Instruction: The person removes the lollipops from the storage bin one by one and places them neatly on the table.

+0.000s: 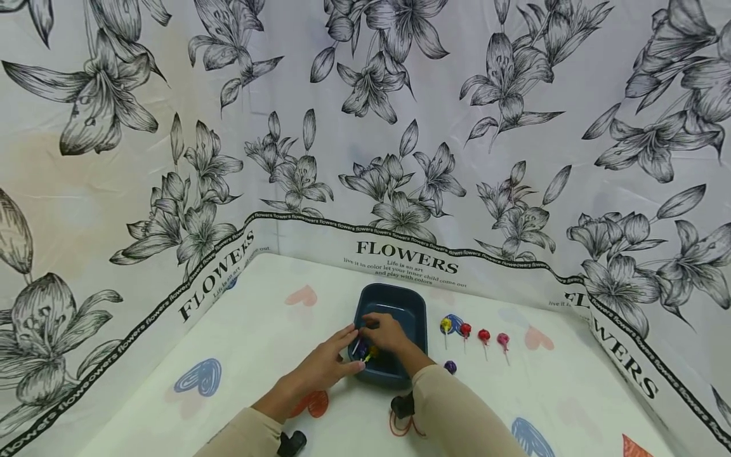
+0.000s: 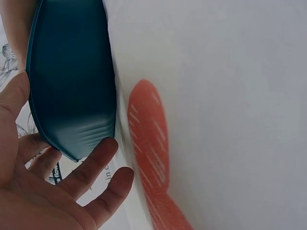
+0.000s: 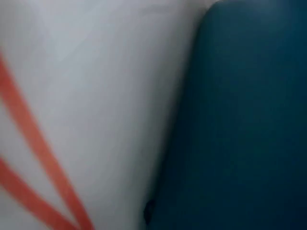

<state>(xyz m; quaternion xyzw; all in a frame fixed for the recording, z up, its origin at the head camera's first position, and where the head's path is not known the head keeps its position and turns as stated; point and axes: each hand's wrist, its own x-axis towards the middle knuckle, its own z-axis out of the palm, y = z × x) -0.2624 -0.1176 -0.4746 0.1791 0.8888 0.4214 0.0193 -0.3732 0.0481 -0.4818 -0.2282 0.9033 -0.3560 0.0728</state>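
A dark blue rectangular bin (image 1: 419,311) stands on the table in the head view. At its left rim is my left hand (image 1: 325,362), thumb near the rim. In the left wrist view, fairly straight fingers (image 2: 91,167) spread around one end of the bin (image 2: 72,72). My right hand (image 1: 388,333) reaches into the bin with bent fingers; whether they pinch anything is hidden. Below those fingers lie a dark blue or purple lollipop (image 1: 360,350) and a yellow lollipop (image 1: 373,351). The right wrist view is blurred, showing only the bin's side (image 3: 240,120) and the cloth.
Right of the bin lie a yellow lollipop (image 1: 446,325), two red lollipops (image 1: 466,330) (image 1: 484,334), a pink lollipop (image 1: 503,339) and a purple lollipop (image 1: 450,367). The white tablecloth (image 1: 257,330) has printed hearts. Flower-patterned sheets (image 1: 308,241) stand around the table.
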